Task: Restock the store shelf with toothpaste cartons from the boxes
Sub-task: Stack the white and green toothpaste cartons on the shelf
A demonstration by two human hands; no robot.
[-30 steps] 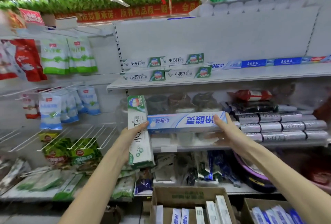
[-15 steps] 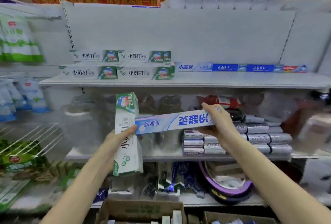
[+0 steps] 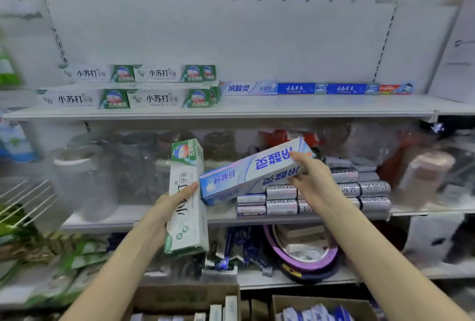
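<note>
four white and green toothpaste cartons (image 3: 84, 99), stacked on the white upper shelf (image 3: 308, 104), each read "小苏打" in dark characters. next along the row, a long blue and white carton (image 3: 248, 87) reads "冷酸灵", two dark blue cartons (image 3: 295, 88) read "云南草本", and a red carton (image 3: 390, 88) shows a blurred "colgate". in front, an upright white and green carton (image 3: 186, 192) reads "小苏打" down its length, partly hidden. a tilted blue and white carton (image 3: 254, 171) shows "冷酸灵" twice, upside down. the print on the grey wrapped packs (image 3: 281, 191) is too blurred to read.
</note>
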